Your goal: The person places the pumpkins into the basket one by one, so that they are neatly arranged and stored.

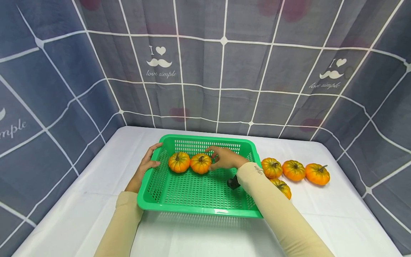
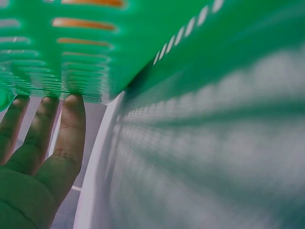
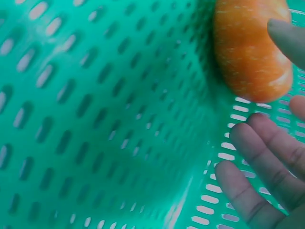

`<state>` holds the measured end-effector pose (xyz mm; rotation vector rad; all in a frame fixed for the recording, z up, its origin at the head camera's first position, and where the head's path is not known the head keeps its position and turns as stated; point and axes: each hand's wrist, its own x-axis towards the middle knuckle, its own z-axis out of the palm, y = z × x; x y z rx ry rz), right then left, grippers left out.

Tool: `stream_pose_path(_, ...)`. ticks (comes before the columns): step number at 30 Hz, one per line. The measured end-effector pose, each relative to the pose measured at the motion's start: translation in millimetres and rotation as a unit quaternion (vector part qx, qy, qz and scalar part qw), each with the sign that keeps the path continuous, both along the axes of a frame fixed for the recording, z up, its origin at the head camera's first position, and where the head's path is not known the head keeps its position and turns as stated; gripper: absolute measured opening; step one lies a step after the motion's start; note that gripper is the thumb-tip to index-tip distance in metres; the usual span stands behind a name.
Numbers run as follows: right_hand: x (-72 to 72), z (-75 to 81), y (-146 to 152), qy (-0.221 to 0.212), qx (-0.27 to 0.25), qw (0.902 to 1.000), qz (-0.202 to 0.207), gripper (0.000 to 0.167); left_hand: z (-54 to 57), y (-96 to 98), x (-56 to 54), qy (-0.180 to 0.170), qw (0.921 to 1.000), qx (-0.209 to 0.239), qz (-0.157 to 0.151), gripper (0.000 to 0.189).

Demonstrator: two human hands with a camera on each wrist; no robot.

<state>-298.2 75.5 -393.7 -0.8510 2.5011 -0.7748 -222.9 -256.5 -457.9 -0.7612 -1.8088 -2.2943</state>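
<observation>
A green plastic basket (image 1: 199, 210) with slotted walls stands on the table. My left hand (image 1: 145, 167) holds its left rim, with the thumb at the rim and the fingers (image 2: 71, 129) against the outer wall in the left wrist view. Inside, towards the back left, two small orange pumpkins sit side by side, a left one (image 1: 178, 162) and a right one (image 1: 200, 164). My right hand (image 1: 224, 158) is inside the basket, just right of the right pumpkin, its fingers spread and apart. In the right wrist view the thumb overlaps that pumpkin (image 3: 252, 52).
Several more pumpkins lie right of the basket: three in a row, with a left (image 1: 272, 167), middle (image 1: 293, 170) and right one (image 1: 317, 174), and another (image 1: 282, 187) partly behind the right sleeve. A checked grey curtain (image 1: 199, 64) surrounds the white table (image 1: 77, 210).
</observation>
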Motion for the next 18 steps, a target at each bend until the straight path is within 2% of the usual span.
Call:
stream_pose_path(7,-0.2,4.8,3.4,-0.017,-0.033,0.9993,-0.010,0.071,0.5,-0.3,-1.9,0.022,0.9997,-0.010,0.007,0.073)
stream_pose_path(18,-0.3,13.3,12.9,-0.012,-0.073,0.9972,0.011,0.064,1.7,0.8,1.2,0.011,0.9999,0.001,-0.002,0.070)
